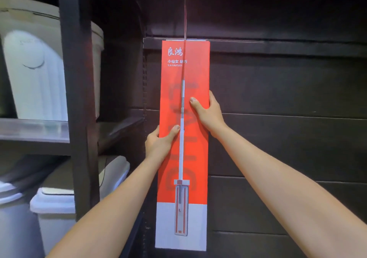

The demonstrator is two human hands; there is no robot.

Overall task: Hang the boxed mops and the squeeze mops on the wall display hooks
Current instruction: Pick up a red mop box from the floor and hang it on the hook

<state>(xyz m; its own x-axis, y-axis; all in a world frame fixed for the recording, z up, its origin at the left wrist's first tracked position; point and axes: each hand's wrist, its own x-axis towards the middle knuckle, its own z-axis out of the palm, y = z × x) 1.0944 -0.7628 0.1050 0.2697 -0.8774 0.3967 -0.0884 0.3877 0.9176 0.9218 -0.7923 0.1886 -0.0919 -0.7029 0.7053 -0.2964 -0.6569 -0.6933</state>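
A tall red and white boxed mop (196, 154) with a mop picture on its front stands upright against the dark slat wall (278, 90). My left hand (159, 143) grips its left edge at mid height, thumb on the front. Higher up, my right hand (206, 111) grips the right edge, thumb across the front. A thin wire display hook (185, 9) runs down from above to the box's top edge; whether the box hangs on it is hidden. No squeeze mops are in view.
A dark upright post (77, 98) and shelves (33, 130) stand to the left. White plastic bins (33, 74) sit on the upper shelf, and lidded white bins (57, 202) below. The slat wall to the right of the box is bare.
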